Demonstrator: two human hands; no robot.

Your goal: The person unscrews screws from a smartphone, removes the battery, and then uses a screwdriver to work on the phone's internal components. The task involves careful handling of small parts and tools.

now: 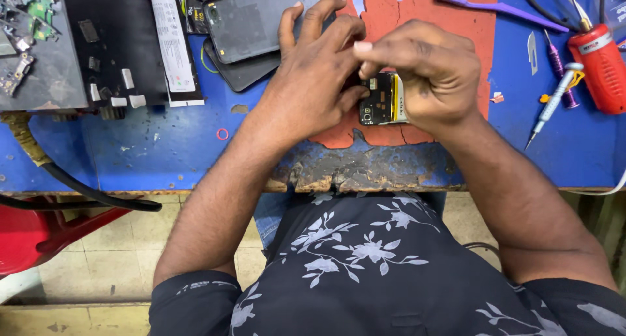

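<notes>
Both hands are gripping an opened phone (383, 99) with its circuit board and yellow-edged battery exposed: the left hand (317, 69) is pinching its near-left end, and the right hand (427, 69) is curling over its right side, fingers closed around it. Beneath the phone a worn red mat (430, 23) is lying on the blue workbench (163, 153). Left of the phone, two dark phone back covers (254, 29) are lying stacked, with a black glue tube (173, 46) further left. Right of the phone are sitting a screwdriver (554, 101), a purple toothbrush (495, 7) and a red tool (600, 65).
</notes>
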